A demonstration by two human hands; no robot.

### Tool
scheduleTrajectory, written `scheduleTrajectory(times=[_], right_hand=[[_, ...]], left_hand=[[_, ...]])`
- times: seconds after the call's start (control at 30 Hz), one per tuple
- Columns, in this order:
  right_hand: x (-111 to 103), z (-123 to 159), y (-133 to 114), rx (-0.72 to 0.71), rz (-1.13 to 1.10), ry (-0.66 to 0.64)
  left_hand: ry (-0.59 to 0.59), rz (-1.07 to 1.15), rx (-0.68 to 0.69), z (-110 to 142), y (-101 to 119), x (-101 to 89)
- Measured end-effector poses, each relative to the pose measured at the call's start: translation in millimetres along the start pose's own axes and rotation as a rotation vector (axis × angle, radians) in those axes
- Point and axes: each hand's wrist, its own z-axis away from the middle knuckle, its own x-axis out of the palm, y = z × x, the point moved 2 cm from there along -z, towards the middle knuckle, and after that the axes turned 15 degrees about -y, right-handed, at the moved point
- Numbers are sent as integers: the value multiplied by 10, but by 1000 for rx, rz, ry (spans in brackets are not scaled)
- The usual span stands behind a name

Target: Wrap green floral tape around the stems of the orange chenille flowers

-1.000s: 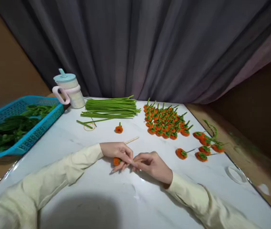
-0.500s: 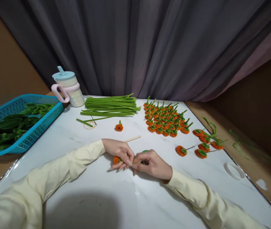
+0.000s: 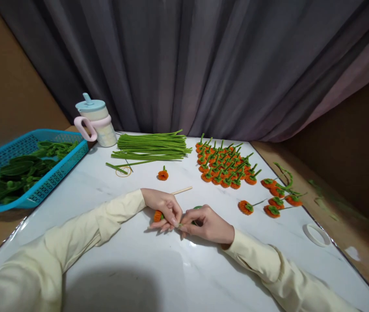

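Note:
My left hand (image 3: 163,209) is closed around a small orange pipe-cleaner persimmon (image 3: 158,216) with green at its top; fingers cover much of it. A roll of green tape (image 3: 198,207) shows partly behind my right hand (image 3: 205,223), which is closed on it, thumb and finger pinched. The fingertips of both hands meet at a small greenish bit between them, too small to make out fully. A thin wooden stick (image 3: 182,190) lies just beyond my left hand. Farther back, a single orange persimmon (image 3: 162,174) stands with its green stem up.
Green pipe cleaners (image 3: 151,145) lie bundled at the back, near a lidded cup (image 3: 95,123). Rows of orange persimmons (image 3: 225,167) stand back right; several wire-stemmed ones (image 3: 272,210) lie nearer the right edge, by a white ring (image 3: 317,234). A blue basket (image 3: 54,177) holds green leaf pieces.
My hands stay together, fingertips meeting. The right hand has turned slightly, and the green roll behind it has come into view. The left fingers have shifted a little around the orange persimmon.

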Motion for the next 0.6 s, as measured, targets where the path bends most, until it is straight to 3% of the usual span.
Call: scheduleTrajectory(times=[0.6], right_hand=[[10,-3,19,-18,-6,-97]], left_hand=[[-66,-28,-33,-25,23,2]])
